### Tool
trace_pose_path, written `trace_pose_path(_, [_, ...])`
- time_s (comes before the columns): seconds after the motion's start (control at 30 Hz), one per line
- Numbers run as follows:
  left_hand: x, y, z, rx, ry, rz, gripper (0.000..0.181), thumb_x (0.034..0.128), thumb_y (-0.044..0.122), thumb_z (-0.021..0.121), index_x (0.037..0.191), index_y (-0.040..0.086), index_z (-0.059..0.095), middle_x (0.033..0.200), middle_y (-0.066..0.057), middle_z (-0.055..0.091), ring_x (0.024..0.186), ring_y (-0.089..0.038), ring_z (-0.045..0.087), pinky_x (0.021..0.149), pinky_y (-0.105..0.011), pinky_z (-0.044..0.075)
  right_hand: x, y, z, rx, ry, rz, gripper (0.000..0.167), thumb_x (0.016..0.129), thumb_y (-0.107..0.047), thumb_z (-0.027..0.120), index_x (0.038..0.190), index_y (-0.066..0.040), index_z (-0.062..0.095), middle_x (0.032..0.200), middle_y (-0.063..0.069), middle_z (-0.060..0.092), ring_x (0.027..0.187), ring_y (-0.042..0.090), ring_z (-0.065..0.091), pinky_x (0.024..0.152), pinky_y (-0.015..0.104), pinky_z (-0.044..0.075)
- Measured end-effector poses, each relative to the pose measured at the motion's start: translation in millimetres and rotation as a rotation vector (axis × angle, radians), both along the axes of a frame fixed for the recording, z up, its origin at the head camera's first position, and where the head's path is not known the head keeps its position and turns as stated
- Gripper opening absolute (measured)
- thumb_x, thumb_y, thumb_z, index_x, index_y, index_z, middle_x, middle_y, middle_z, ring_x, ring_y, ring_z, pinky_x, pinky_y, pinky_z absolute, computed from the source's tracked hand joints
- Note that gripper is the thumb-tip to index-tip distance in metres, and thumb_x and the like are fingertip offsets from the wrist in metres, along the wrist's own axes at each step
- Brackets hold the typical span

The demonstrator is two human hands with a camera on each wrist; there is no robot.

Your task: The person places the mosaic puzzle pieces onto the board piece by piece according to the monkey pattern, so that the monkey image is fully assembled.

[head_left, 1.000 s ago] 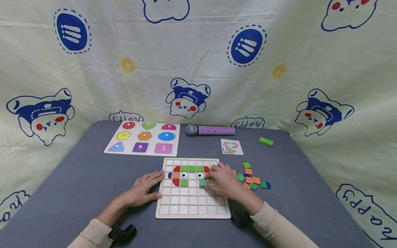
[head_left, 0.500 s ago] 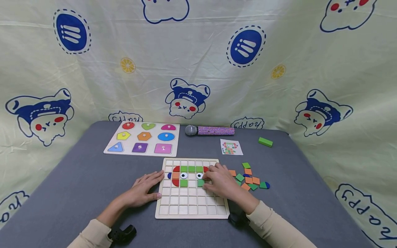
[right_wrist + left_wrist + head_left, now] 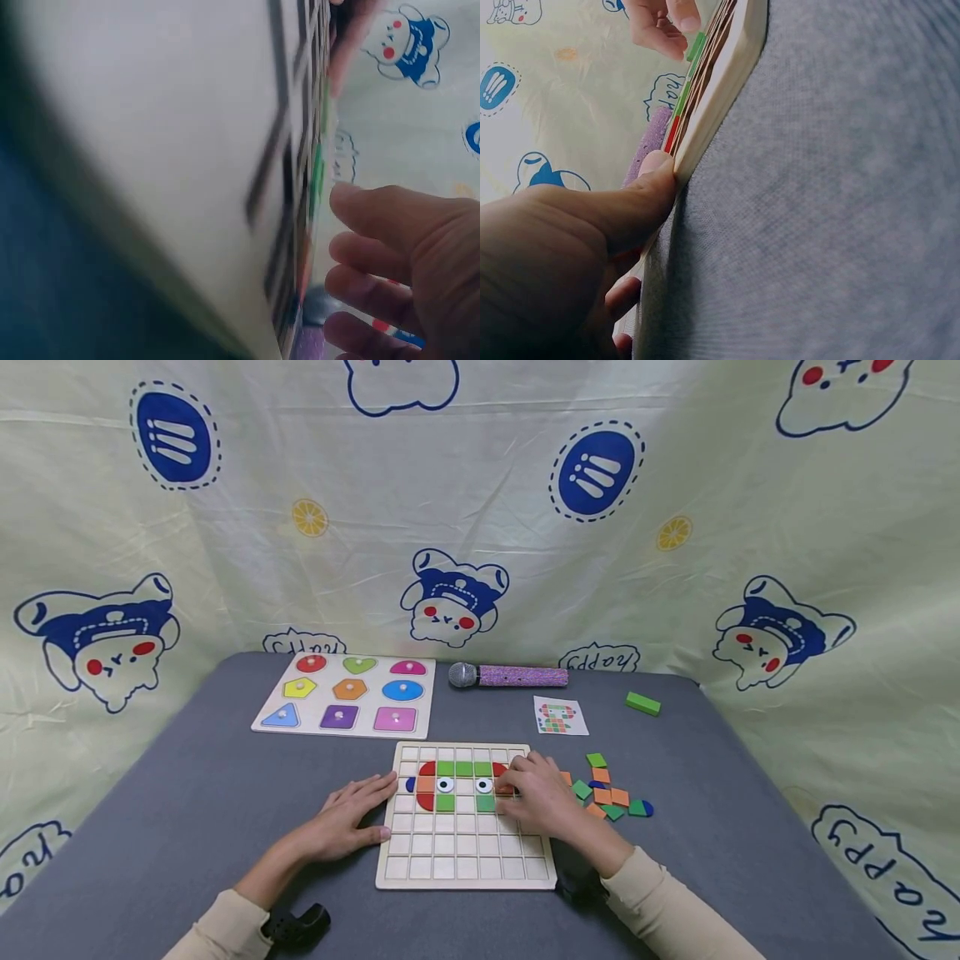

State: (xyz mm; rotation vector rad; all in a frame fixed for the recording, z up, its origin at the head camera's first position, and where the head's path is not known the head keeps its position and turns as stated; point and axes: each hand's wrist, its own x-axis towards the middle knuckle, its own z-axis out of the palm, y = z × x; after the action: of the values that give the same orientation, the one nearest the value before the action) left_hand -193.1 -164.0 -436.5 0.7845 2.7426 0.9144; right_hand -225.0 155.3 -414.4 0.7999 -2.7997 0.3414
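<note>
At the frame's lower centre, a pale, wooden-looking gridded board (image 3: 465, 845) bears flat green, orange and red tiles (image 3: 464, 769), square or round-edged; the left hand (image 3: 347, 818), relaxed, thumb spread, touches its left edge; the right hand (image 3: 542, 797), fingers loosely parted, overlaps its right side.

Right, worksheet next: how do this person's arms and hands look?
The cream fabric left sleeve and matching right sleeve are long and plain. A curved black device shows by the left sleeve; a dark device, less clear, by the right. Left hand and right hand are gloveless.
</note>
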Motion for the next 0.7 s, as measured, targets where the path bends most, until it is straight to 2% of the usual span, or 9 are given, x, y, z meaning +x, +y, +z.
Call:
trace_pose_path(0.13, [-0.3, 0.2, 0.4, 0.001, 0.004, 0.002, 0.07, 0.0903, 0.035, 0.061, 0.147, 0.006, 0.032, 0.156, -0.012, 0.027, 0.142, -0.04, 0.021, 0.106, -0.067, 0.013, -3.8, 9.2, 5.7, -0.018, -0.024, -0.048, 0.022, 0.075, -0.03, 0.079, 0.091, -0.016, 0.074, 0.089, -0.004, 0.062, 0.08, 0.012, 0.043, 0.071, 0.03, 0.032])
trace_pose_path(0.3, [-0.4, 0.2, 1.6, 0.001, 0.008, 0.0, 0.069, 0.0901, 0.034, 0.061, 0.147, 0.006, 0.032, 0.156, -0.012, 0.027, 0.142, -0.04, 0.021, 0.107, -0.067, 0.013, -9.0, 24.4, 11.7, -0.038, -0.048, -0.064, 0.027, 0.076, -0.028, 0.079, 0.098, -0.014, 0.073, 0.091, 0.0, 0.061, 0.083, 0.014, 0.044, 0.071, 0.03, 0.031])
trace_pose_path(0.53, [-0.4, -0.5, 1.2, 0.003, 0.016, -0.004, 0.069, 0.0903, 0.033, 0.061, 0.146, 0.006, 0.033, 0.155, -0.013, 0.028, 0.142, -0.04, 0.022, 0.106, -0.067, 0.014, -21.6, 46.2, 10.4, -0.048, -0.029, -0.088, 0.026, 0.078, -0.027, 0.076, 0.099, -0.012, 0.073, 0.094, 0.002, 0.062, 0.086, 0.018, 0.046, 0.071, 0.034, 0.031])
trace_pose_path(0.7, [-0.9, -0.4, 0.5, 0.004, 0.012, -0.006, 0.069, 0.0902, 0.033, 0.061, 0.146, 0.006, 0.033, 0.155, -0.013, 0.028, 0.142, -0.04, 0.022, 0.107, -0.067, 0.013, -29.9, 55.7, 10.4, -0.038, -0.076, -0.118, 0.025, 0.081, -0.026, 0.074, 0.103, -0.013, 0.072, 0.101, 0.003, 0.063, 0.09, 0.019, 0.048, 0.073, 0.036, 0.033])
